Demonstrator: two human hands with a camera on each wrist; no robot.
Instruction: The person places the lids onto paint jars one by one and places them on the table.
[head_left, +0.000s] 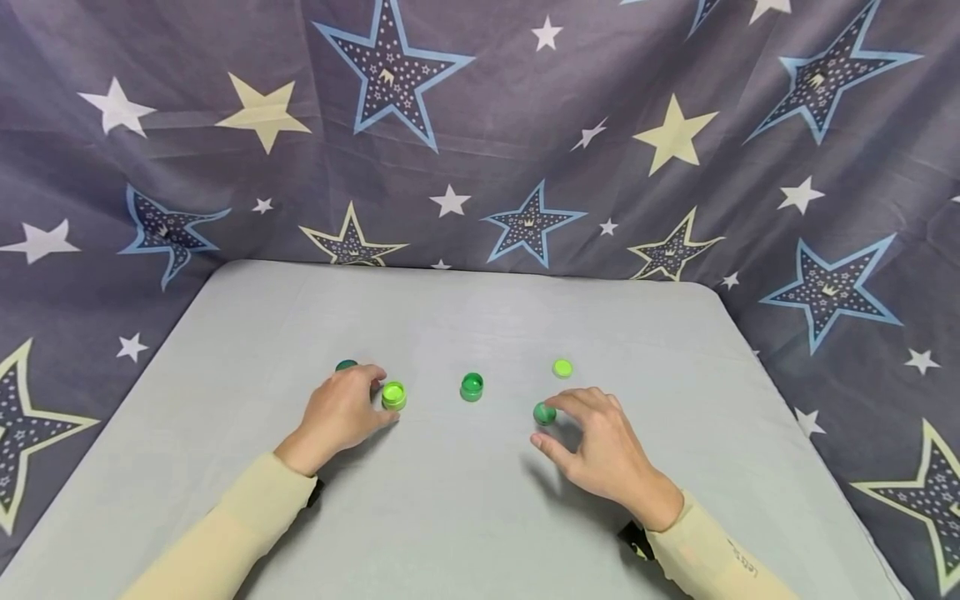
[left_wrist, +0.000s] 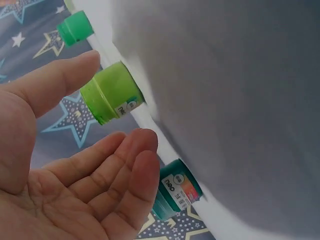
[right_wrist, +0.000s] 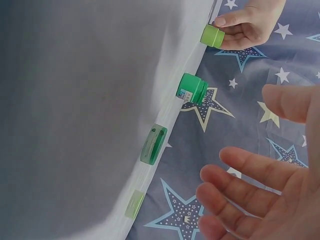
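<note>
Grey tabletop (head_left: pixel 450 508), lime jar (head_left: pixel 393 397) upright, mouth-up

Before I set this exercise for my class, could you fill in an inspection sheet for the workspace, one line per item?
Surface: pale grey table, flat.
Work items: open-topped lime-green round jar by the left hand; open-topped mid-green round jar near the middle; dark teal round jar with a white label, partly hidden in the head view; round mid-green cap by the right hand; round lime-green cap beyond it.
Clutter: nothing seen.
Hands: left has thumb and fingers either side of the lime-green jar, contact unclear; right is open beside the mid-green cap.
Cables: nothing seen.
Surroundings: dark grey star-patterned fabric behind and beside the table.
</note>
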